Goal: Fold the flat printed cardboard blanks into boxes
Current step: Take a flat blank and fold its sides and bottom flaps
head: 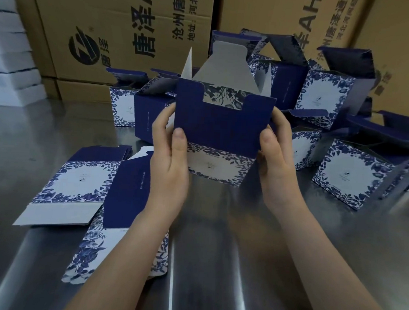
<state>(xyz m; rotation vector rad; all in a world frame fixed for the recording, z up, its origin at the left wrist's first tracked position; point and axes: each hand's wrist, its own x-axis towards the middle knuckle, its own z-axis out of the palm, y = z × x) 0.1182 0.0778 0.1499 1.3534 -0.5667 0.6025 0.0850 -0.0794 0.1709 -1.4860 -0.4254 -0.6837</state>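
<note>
Midway between the hands, a half-folded navy cardboard box with white floral panels (220,129) hangs above the brushed steel table (218,238). The left hand (168,162) grips its left edge and the right hand (275,158) its right, thumbs on the flap. Flat navy-and-floral cardboard blanks (79,179) lie left of the left wrist.

Two hands, left hand (169,167) and right hand (276,163). One half-folded navy floral cardboard box (221,127). At least three flat printed cardboard blanks (74,183). Roughly seven folded-up navy floral boxes (354,177), too crowded for certainty. At least three brown corrugated cartons (124,32).
</note>
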